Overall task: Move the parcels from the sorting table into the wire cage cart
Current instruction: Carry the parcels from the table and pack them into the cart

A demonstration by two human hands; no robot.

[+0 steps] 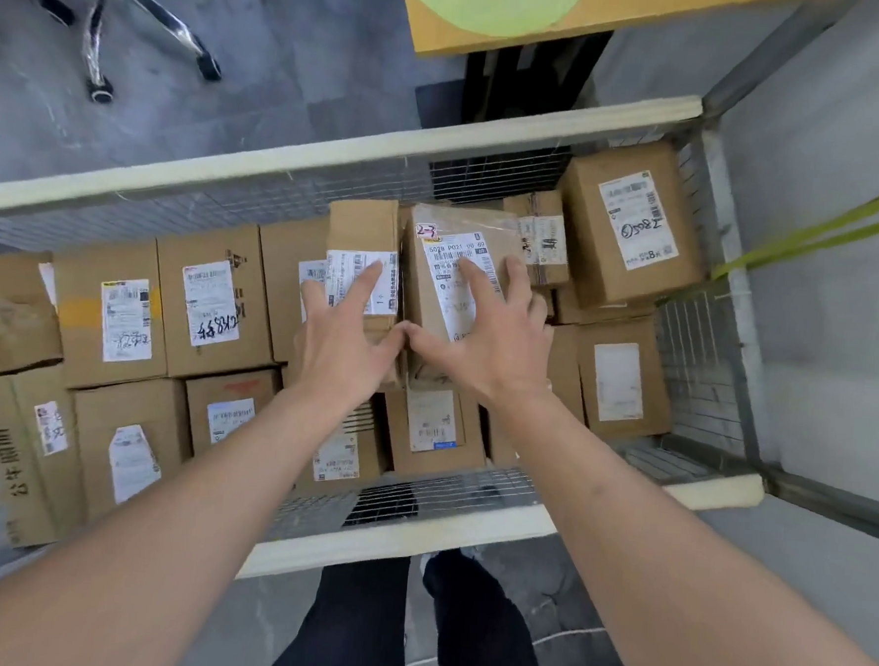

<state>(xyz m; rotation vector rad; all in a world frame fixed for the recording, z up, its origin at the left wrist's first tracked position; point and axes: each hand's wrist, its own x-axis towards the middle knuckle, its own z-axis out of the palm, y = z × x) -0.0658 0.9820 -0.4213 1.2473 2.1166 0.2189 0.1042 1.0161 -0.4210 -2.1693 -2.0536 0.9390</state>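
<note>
The wire cage cart [335, 149] lies below me, its floor packed with several brown cardboard parcels bearing white labels. Both arms reach down into it. My left hand [345, 332] rests with straight, spread fingers on top of a small brown parcel [364, 230] with a white label. My right hand [478, 335] lies flat with spread fingers on a neighbouring parcel [452, 251] marked "2-3" in red. The two parcels stand side by side above the lower layer, touching. My thumbs meet between them.
A larger parcel [629, 221] leans in the cart's far right corner. A yellow board with a green circle [498, 7] is beyond the cart. An office chair base [122, 9] stands on the grey floor at top left. A green strap [820, 222] crosses the right side.
</note>
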